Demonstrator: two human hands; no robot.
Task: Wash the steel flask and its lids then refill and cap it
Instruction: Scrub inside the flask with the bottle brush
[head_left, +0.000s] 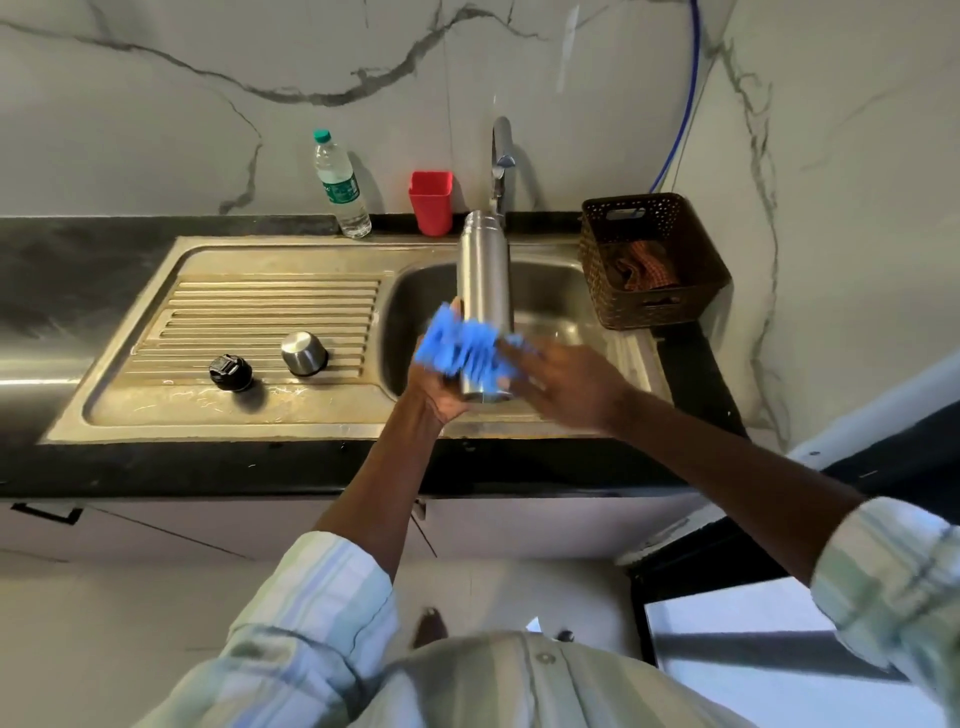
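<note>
The steel flask (484, 270) stands upright over the sink basin (561, 301), its open neck near the tap. My left hand (436, 395) grips the flask's base from the left. A blue scrubber (460, 351) is wrapped around the lower part of the flask, blurred by motion. My right hand (563, 382) presses on the scrubber from the right, fingers spread. On the draining board (270, 306) lie the steel cup lid (304, 353), mouth down, and the black inner lid (230, 372).
A tap (501, 161) rises behind the basin. A plastic water bottle (340, 187) and a red cup (431, 202) stand on the back ledge. A brown basket (652, 260) with a cloth sits right of the sink. Black counter (62, 291) extends left.
</note>
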